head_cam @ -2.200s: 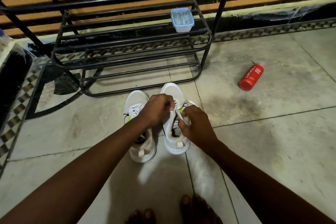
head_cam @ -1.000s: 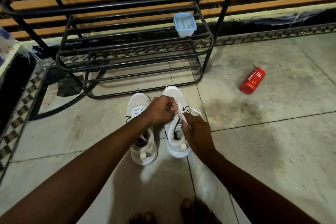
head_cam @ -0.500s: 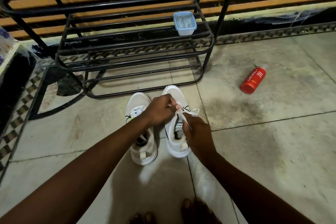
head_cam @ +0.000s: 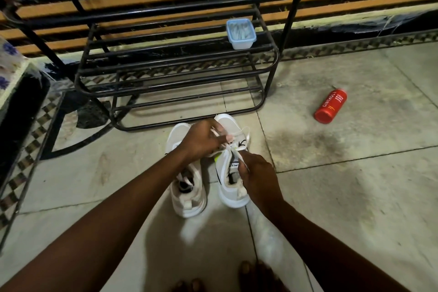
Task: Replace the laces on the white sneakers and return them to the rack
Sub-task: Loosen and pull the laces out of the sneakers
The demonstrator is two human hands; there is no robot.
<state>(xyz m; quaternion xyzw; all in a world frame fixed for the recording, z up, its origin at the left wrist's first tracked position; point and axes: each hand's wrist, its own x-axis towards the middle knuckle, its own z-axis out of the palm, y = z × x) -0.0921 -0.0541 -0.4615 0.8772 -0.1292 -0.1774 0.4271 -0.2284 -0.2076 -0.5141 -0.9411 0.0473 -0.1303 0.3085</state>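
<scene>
Pale floor tiles point(head_cam: 331, 197) carry everything, and the black metal rack point(head_cam: 166, 87) stands against the slatted wall. Both white sneakers stand on the tiles just in front of the rack, toes toward it. The hands work on the right sneaker point(head_cam: 233, 194); the left sneaker point(head_cam: 189, 199) is partly under the left forearm.

Compared with a moment ago, the hands are farther apart. The left hand point(head_cam: 201, 140) has gone toward the rack, its fingers curled tightly around one part of the lace point(head_cam: 239, 157). The right hand point(head_cam: 258, 173) pinches the other part near the shoe's opening. The lace is stretched between them, and a loop shows beside the shoe. I judge the lace is being pulled tight or knotted, so this shoe is nearly finished. The return to the rack is not yet done.

The rack's lowest front bar lies just beyond the toes. A small lidded box point(head_cam: 241, 33) sits at the right end of one shelf, and the bars to its left look to give room for the pair. A red bottle point(head_cam: 331, 106) lies well to the right of the rack.
</scene>
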